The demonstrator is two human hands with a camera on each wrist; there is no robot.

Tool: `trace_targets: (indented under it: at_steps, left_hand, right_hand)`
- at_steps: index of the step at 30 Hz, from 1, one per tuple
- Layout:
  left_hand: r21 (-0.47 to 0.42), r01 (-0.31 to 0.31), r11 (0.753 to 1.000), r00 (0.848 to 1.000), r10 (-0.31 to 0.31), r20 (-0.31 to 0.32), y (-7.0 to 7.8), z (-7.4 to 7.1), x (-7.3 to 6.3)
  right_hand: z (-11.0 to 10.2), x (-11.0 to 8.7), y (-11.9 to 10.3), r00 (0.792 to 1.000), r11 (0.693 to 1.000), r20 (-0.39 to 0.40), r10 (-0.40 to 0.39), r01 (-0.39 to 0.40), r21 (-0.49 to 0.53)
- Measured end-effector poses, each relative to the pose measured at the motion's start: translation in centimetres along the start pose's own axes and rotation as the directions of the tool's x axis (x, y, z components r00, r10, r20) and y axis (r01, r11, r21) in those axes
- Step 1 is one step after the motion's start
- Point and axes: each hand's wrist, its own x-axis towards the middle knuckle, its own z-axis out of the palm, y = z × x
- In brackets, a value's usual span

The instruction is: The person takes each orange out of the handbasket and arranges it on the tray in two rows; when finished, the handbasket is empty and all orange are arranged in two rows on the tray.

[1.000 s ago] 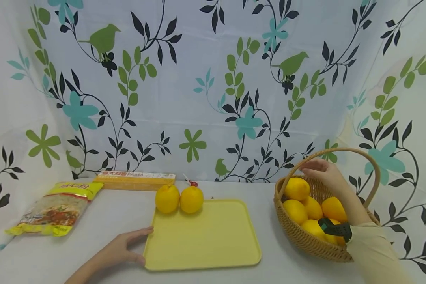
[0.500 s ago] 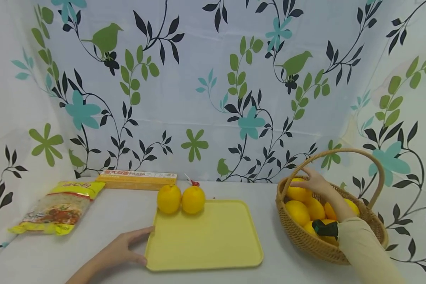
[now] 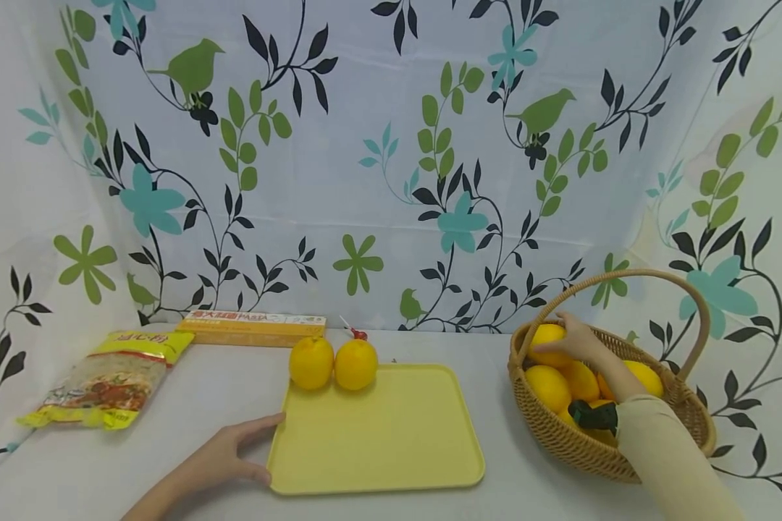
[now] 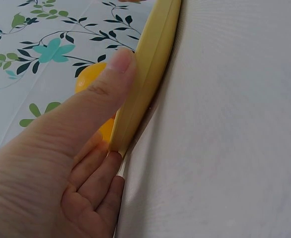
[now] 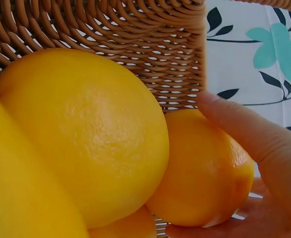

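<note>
At the right stands a wicker basket (image 3: 534, 427) of oranges, its tall handle arching over. My right hand (image 3: 581, 341) reaches inside and grips an orange (image 3: 547, 343) near the basket's far left wall. The right wrist view shows the thumb on top of that orange (image 5: 197, 171) and fingers under its side, with a larger-looking orange (image 5: 96, 139) close by. My left hand (image 3: 215, 457) touches the left edge of a yellow tray (image 3: 378, 441), thumb and fingers spread. Two oranges, one (image 3: 310, 363) and another (image 3: 355, 365), sit side by side at the tray's far left corner.
A long pasta box (image 3: 250, 331) lies at the back by the patterned cloth. To its left is a yellow-topped food packet (image 3: 111, 380). A small red object (image 3: 360, 335) shows behind the two oranges. The basket's handle (image 3: 694, 304) rises beside my right forearm.
My right hand has come down from above the basket's back onto the orange and now grips it. The left hand stays at the tray's edge. The view has shifted slightly.
</note>
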Motion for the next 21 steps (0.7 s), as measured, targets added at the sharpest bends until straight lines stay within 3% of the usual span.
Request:
trace_targets:
  at_steps: [9, 13, 21]
  left_hand:
    - [-0.019, -0.036, 0.999, 0.999, 0.036, -0.003, -0.2, -0.1, 0.0]
    - [-0.035, -0.024, 0.999, 1.000, 0.024, 0.006, -0.1, -0.1, -0.1]
    - [-0.074, 0.040, 0.996, 0.999, -0.037, 0.034, 0.3, -0.2, 0.1]
  right_hand:
    - [-0.1, -0.4, -0.2, 0.996, 0.997, -0.050, 0.067, -0.069, -0.037]
    - [-0.3, -0.6, -0.6, 0.991, 0.997, -0.112, 0.073, -0.077, -0.030]
    - [-0.9, -1.5, -1.6, 0.942, 0.989, -0.316, 0.111, -0.073, 0.130]
